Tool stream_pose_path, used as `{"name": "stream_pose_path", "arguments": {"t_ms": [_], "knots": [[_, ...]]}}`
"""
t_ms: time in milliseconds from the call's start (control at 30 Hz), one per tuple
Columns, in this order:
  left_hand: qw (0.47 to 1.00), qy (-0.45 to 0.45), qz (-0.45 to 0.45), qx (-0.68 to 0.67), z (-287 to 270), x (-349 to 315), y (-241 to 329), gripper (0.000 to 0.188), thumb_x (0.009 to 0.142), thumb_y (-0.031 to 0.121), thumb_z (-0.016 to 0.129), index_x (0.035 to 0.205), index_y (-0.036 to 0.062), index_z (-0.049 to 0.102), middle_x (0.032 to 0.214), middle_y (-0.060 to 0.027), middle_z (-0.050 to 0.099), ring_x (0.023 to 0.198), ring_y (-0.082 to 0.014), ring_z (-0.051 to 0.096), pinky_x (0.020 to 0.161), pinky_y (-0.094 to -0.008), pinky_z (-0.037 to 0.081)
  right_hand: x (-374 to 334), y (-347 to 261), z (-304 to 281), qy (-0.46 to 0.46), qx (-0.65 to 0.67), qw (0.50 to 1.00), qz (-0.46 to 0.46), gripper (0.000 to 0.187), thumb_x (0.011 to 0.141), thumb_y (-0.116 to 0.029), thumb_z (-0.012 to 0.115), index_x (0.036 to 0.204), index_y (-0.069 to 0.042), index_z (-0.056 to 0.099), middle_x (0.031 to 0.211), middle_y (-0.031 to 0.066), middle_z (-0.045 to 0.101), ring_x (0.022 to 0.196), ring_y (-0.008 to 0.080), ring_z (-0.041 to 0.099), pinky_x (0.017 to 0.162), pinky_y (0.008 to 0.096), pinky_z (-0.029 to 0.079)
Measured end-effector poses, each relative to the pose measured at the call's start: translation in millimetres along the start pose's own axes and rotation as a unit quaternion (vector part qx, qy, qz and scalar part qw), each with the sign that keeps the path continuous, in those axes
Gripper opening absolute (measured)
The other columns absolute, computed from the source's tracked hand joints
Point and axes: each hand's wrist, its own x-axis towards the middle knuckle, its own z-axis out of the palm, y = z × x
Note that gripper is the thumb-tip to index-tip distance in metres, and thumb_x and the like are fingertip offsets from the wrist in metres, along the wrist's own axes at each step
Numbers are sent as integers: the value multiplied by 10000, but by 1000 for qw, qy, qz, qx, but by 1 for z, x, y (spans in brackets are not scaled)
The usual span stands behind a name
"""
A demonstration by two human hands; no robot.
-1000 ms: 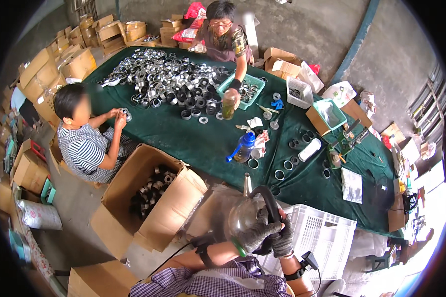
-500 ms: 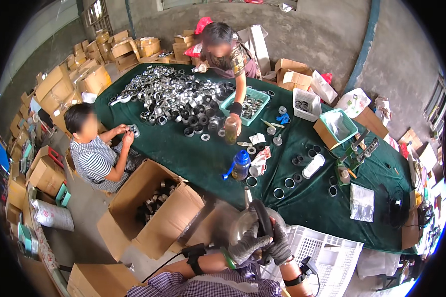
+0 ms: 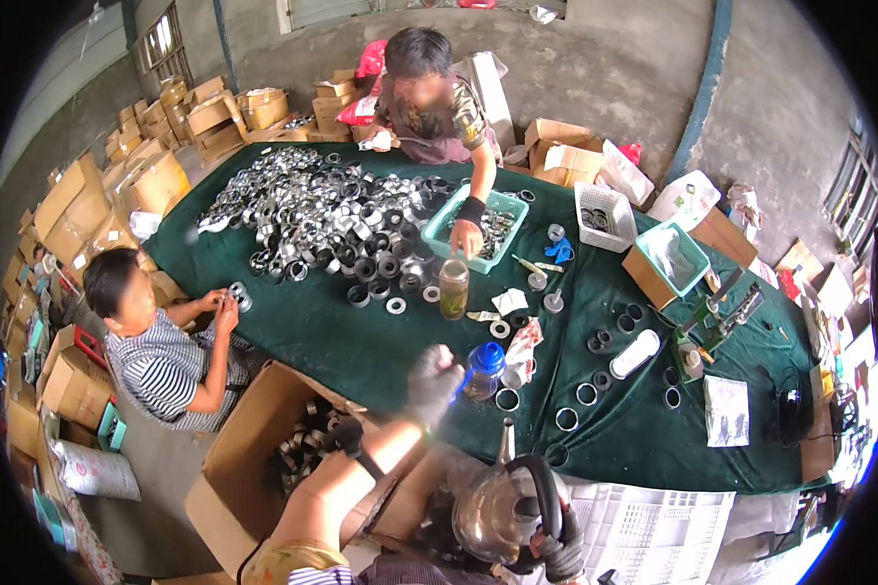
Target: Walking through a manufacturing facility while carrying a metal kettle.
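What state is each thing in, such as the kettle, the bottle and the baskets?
Kettle: held by its handle, spout toward the table
Right grip: gloved, closed on the kettle's handle
Left grip: gloved, blurred, close to the bottle; contact unclear
Bottle: upright, blue top on
Glass jar: upright, a co-worker's hand at its top
Cardboard box: open, dark rings inside
Teal basket: open, holding metal parts

Head-worn fisheye, downward across table
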Motion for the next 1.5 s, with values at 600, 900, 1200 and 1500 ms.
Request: {"name": "stream_pose_path", "arguments": {"t_ms": [600,900,1200,1500], "knots": [[919,75,-38,385,68,264,-94,1210,501,408,854,1410,24,155,1419,-194,283,1323,-294,279,1098,-352,238,-8,136,-94,2,-256,962,100,683,748,-173,722,1311,14,383,1142,193,556,1023,287,566,827,371,476],[943,106,53,311,48,268,-116,702,521,237,814,1102,85,451,1078,-150,523,1029,-318,529,903,-399,432,-5,142,-93,-18,-307,940,149,685,778,-260,711,1312,7,376,981,91,606,879,168,592,734,285,480],[966,58,62,245,-16,204,-103,587,580,208,763,1078,64,487,1013,-127,591,911,-230,606,814,-339,479,27,39,-34,-50,-159,980,111,683,805,-294,686,1323,-12,342,887,84,605,778,137,587,652,247,479],[950,2,69,303,-69,100,-65,653,532,255,806,1062,81,468,1016,-163,546,960,-347,565,821,-416,466,36,20,-18,-70,-130,982,118,551,866,-279,575,1295,9,382,802,88,579,630,106,531,528,208,432]]}}
